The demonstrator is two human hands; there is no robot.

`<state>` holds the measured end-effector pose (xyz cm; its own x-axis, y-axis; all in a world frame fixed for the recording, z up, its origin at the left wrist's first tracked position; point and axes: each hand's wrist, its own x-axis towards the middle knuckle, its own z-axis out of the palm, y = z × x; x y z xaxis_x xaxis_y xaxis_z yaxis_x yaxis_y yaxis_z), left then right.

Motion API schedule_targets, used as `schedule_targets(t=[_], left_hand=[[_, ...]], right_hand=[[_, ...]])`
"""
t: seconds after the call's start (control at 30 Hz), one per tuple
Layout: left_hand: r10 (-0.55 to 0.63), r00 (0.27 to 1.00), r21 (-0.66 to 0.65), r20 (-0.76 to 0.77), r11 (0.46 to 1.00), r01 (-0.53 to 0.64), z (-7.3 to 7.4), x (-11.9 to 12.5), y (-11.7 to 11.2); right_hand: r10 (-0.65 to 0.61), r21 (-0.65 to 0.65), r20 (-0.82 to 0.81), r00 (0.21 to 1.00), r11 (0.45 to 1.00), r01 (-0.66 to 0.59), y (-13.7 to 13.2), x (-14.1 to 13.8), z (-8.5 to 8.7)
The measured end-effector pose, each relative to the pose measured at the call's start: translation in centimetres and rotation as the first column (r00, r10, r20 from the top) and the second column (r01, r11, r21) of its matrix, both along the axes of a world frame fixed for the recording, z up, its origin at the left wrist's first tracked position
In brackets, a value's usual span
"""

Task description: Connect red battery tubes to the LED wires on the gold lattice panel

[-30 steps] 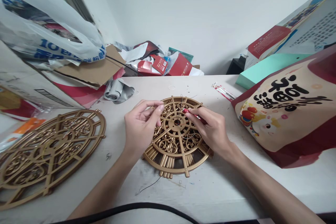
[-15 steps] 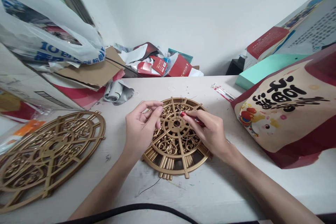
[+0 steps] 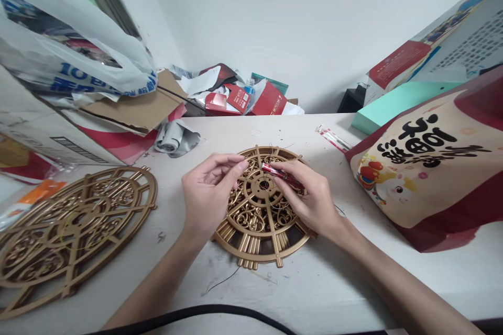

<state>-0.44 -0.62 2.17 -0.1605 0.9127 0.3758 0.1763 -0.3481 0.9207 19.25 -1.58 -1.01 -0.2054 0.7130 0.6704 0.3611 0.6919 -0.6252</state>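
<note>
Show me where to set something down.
Free: the table between red bag and right forearm, and between left wheel and left forearm. Crowded: the middle wheel, between left hand and right hand; the back left, by the white bag.

1. White plastic bag (image 3: 102,70) at left: a blue "10", followed by Chinese characters (creases break up most of these).
2. Red-and-cream bag (image 3: 416,162) at right: large black brush-style Chinese characters, tilted; the biggest looks like 福.
3. White-and-red package (image 3: 440,44) behind it: rows of dark characters and pale lines on a red panel, too small to read.
4. Red packet (image 3: 237,97) at the back: a white barcode label, its digits illegible.
5. Red box (image 3: 271,98) beside that: small pale print, likewise unreadable.
6. Carton (image 3: 43,118) at left: faint, blurred grey lettering.
</note>
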Motion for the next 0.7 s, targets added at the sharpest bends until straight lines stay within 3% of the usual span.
schedule_targets(t=[0.3, 0.7], left_hand=[[-0.144, 0.984, 0.128, -0.101, 0.979, 0.157, -0.25, 0.06, -0.07], [-0.213, 0.973, 0.122, -0.093, 0.967, 0.223, -0.40, 0.23, -0.25]], right_hand=[[0.013, 0.006, -0.073, 0.997, 1.000, -0.013, -0.15, -0.30, -0.05], [0.054, 0.019, -0.096, 0.994, 0.998, -0.053, -0.31, -0.32, 0.17]])
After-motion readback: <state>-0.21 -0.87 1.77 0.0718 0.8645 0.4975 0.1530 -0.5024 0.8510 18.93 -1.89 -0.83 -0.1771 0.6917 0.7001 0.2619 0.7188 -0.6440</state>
